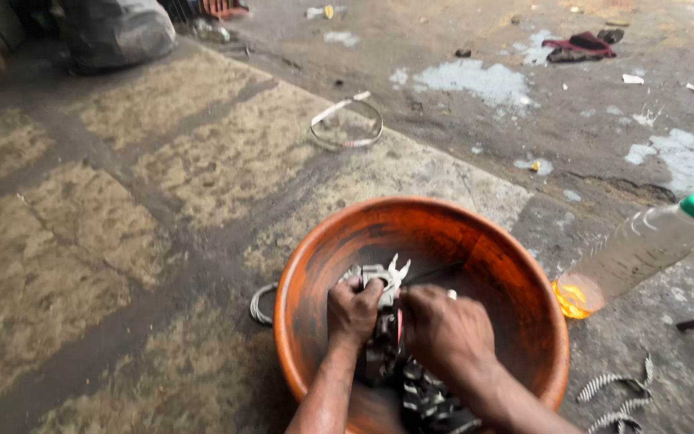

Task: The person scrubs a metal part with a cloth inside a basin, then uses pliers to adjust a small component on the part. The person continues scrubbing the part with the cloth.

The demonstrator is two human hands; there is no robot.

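Hands both down in the orange basin (516, 265) at lower centre: left hand (353, 309) and right hand (443, 325) have fingers clenched on a greasy metal part (385, 281). Bottle (636, 253) lies right.

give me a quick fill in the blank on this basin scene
1. Both hands, left hand and right hand, grip a grimy metal part inside a round ____ basin.
2. The plastic bottle lying right of the basin has a ____ cap.
3. A ring shows on the ____ hand.

Missing words: orange; green; right
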